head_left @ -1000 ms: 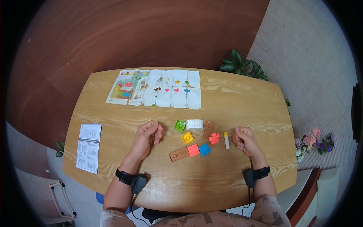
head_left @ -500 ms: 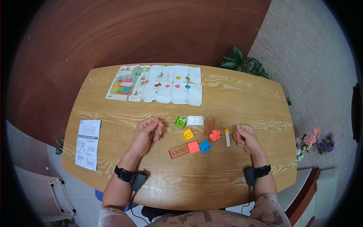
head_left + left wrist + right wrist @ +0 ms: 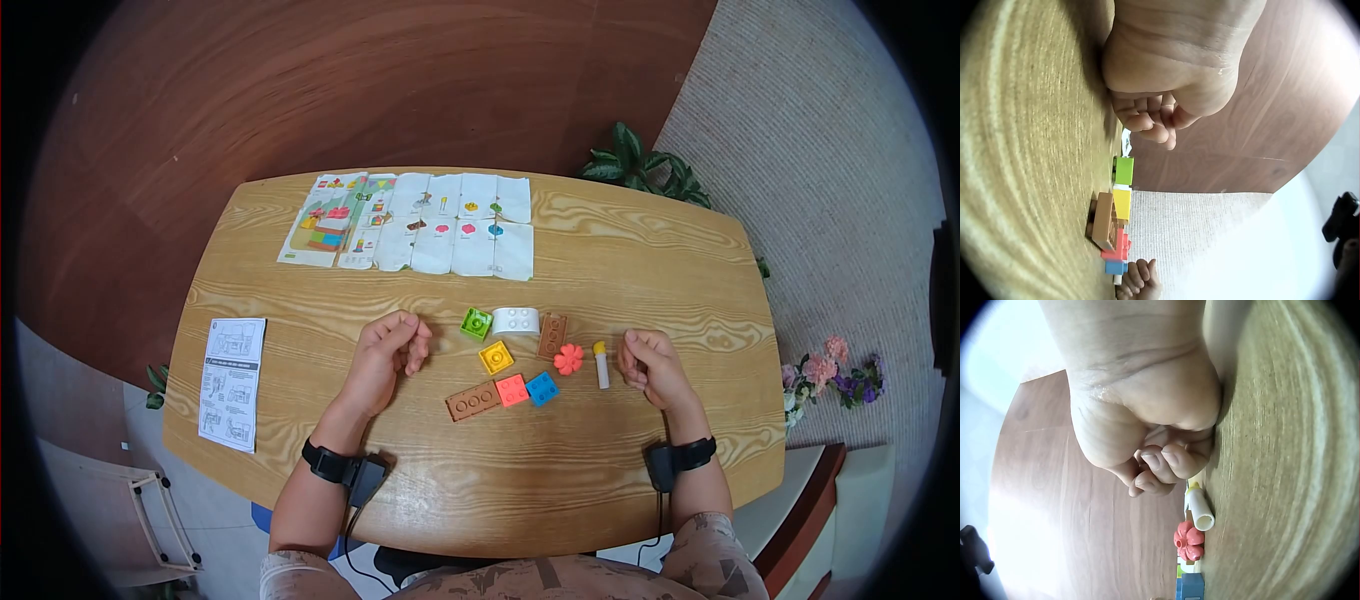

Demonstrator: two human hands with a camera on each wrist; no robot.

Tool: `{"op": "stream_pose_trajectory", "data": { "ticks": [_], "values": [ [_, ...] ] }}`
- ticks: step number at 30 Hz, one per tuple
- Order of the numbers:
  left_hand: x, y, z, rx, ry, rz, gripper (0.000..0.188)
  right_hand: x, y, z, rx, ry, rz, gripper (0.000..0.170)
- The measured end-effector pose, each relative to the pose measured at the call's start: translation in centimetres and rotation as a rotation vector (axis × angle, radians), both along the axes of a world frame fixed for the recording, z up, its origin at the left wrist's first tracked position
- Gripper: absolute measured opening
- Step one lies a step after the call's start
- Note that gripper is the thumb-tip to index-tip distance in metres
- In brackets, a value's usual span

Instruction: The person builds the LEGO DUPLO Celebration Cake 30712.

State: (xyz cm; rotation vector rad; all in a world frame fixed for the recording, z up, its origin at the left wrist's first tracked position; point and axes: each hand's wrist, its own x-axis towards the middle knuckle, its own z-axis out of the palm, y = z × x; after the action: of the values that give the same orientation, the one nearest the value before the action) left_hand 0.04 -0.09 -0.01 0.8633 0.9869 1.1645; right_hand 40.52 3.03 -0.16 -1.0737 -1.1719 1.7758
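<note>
My left hand rests on its side on the table, fingers loosely curled around nothing, left of the toy bricks. Nearest to it are a green brick, a yellow brick and a long brown brick. Beside that brown one lie a coral brick and a blue brick. My right hand lies likewise, loosely curled and holding nothing, just right of a white toy candle with a yellow tip. A coral flower piece, a second brown brick and a white arched brick sit between the hands.
A creased colour instruction sheet is spread at the table's far side. On the left lies a black-and-white printed leaflet. Cables hang from both wrist cameras. Beyond the right edge stand artificial-looking flowers and a leafy plant.
The head view has shifted slightly, moving the table and sheets a little upward in the frame. Both hands and all the bricks stay where they were.
</note>
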Motion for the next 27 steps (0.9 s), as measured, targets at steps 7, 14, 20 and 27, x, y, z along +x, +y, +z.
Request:
{"op": "stream_pose_trajectory", "data": {
  "ticks": [7, 14, 20, 27],
  "values": [
    [0.14, -0.03, 0.26, -0.009, 0.003, 0.012, 0.027, -0.09, -0.09, 0.25, -0.001, -0.005, 0.0, 0.047],
    [-0.02, 0.01, 0.02, -0.015, 0.003, 0.01, 0.028, -0.11, -0.09, 0.21, 0.012, -0.008, -0.001, 0.047],
    [-0.07, 0.07, -0.19, -0.009, 0.001, 0.008, 0.027, -0.33, -0.19, 0.27, 0.022, -0.049, -0.033, 0.048],
    [-0.08, 0.11, -0.25, 0.005, -0.019, 0.0, 0.027, -0.01, -0.09, 0.19, 0.011, -0.027, 0.001, 0.048]
  ]
}}
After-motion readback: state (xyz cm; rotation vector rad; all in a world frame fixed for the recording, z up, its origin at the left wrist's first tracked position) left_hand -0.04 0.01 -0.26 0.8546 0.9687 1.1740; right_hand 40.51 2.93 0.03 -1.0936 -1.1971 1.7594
